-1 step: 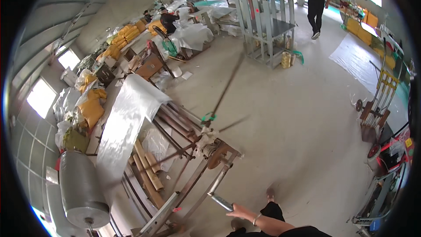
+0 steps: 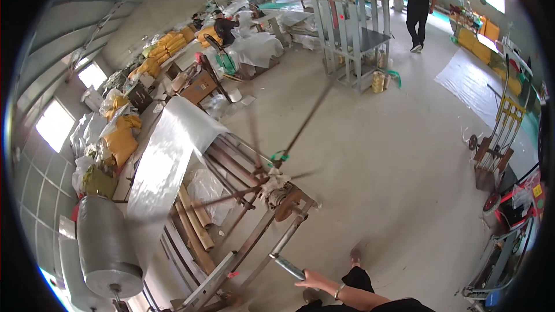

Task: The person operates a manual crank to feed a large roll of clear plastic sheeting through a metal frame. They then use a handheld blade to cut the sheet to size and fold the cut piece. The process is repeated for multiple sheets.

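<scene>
Near centre, the right hand's fingers (image 2: 313, 280) grip a silver metal crank (image 2: 288, 266); translucent plastic film (image 2: 163, 159) seems part-wound, a thick grey roll (image 2: 107, 240) remaining.

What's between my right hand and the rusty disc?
In the head view, the metal handle your right hand grips, then the crank arm leading up toward the rusty disc.

Silver crank handle (image 2: 288, 266), whitish plastic film (image 2: 165, 164), plain grey roll (image 2: 107, 242).

2 left-side windows (image 2: 55, 126) blow out white; glare streaks the plastic film (image 2: 159, 176). Mid-frame, reel spokes (image 2: 304, 124) blur. Edges bend.
</scene>
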{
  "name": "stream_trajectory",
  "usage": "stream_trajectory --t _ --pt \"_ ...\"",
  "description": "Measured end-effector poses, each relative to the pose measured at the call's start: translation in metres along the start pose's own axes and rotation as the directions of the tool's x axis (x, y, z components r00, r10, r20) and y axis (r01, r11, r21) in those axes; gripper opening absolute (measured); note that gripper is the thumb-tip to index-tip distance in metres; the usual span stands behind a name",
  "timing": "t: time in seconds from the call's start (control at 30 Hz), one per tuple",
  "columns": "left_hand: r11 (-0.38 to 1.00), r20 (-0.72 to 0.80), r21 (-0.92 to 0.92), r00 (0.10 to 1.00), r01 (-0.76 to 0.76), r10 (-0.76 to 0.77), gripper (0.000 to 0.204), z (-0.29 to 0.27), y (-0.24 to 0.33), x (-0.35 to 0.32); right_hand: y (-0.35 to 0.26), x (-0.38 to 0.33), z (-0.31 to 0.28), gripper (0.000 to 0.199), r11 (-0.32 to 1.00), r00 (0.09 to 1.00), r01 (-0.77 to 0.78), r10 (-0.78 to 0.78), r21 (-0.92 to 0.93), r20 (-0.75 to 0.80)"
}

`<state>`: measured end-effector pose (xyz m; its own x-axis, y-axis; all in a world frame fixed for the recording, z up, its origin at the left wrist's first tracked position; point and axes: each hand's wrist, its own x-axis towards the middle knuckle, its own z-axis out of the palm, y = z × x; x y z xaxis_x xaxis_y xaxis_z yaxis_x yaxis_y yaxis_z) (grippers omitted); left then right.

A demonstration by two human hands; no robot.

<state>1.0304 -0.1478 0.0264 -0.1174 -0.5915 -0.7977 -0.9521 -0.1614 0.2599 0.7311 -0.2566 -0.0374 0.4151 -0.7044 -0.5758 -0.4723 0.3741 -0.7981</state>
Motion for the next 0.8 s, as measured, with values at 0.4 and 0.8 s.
stream_trajectory --t 0.4,0.8 --pt "0.946 -0.151 0.125 0.937 -0.298 0.315 0.048 -0.003 0.024 0.068 -0.135 -0.116 -0.232 0.032 0.681 0.629 -0.290 -0.394 -0.672 -0.670" --pt "0.947 -0.002 -0.257 0.979 0.195 -0.203 0.040 0.101 0.002 -0.011 0.120 0.079 -0.185 0.043 0.795 0.690 -0.516 0.166 -0.319 -0.705"
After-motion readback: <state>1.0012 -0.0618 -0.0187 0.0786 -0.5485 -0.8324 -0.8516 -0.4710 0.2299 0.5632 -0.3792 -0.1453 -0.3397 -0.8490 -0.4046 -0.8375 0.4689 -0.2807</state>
